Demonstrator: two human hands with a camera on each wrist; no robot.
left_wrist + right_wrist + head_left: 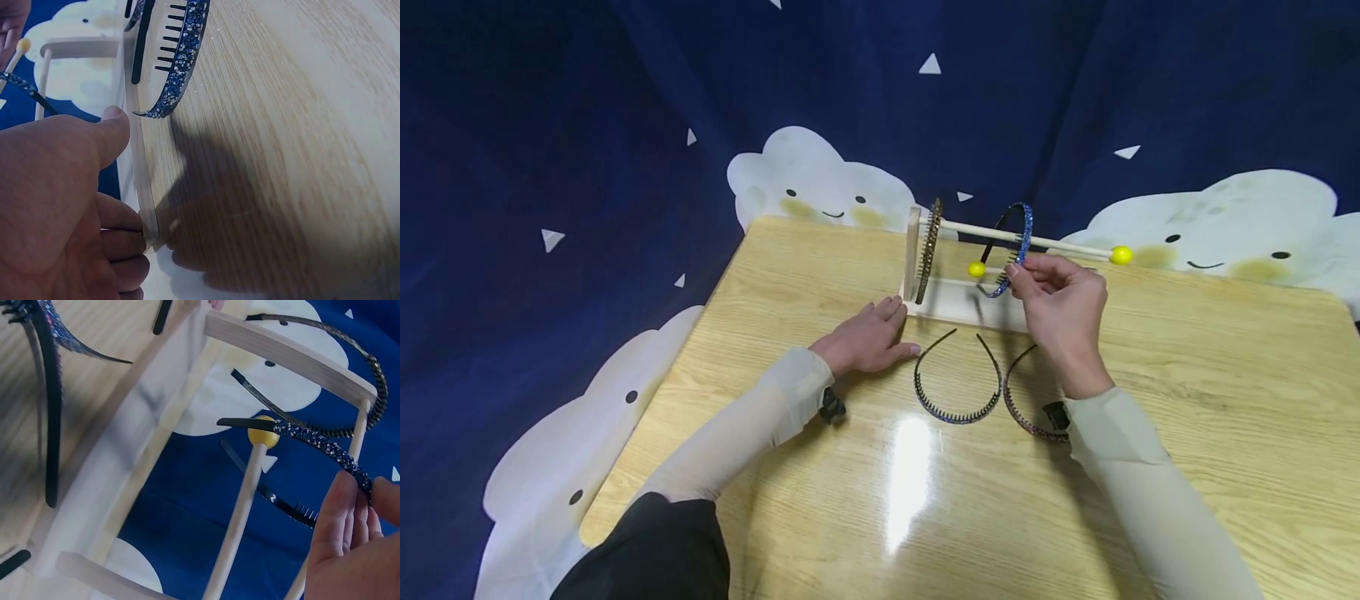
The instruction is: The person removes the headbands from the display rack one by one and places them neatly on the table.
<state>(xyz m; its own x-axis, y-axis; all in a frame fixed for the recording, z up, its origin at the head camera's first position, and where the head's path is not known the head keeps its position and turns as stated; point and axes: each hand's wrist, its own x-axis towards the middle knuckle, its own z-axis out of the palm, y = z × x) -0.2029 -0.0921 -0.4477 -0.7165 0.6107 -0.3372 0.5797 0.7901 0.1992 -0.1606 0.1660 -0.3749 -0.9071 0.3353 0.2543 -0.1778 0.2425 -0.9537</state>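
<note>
My right hand [1067,312] pinches a glittery blue headband [1025,225] between thumb and fingers. The band arches over the upper rod [1075,247] of a pale wooden rack; in the right wrist view its dark end [247,423] overlaps the yellow knob [262,432] of another rod. A brown-gold headband [930,250] with comb teeth hangs on the same upper rod, close to the upright [912,254]. With its fingers together and thumb apart, my left hand [872,337] touches the left end of the rack's base [947,302]. Its thumb lies near a blue glitter headband [958,418] on the table.
Another headband [1030,425], with pinkish glitter, lies under my right forearm, beside the first one on the wooden table [820,275]. A yellow ball [1121,255] caps the upper rod's right end. Behind the table hangs dark blue cloth [850,75] with cloud pictures.
</note>
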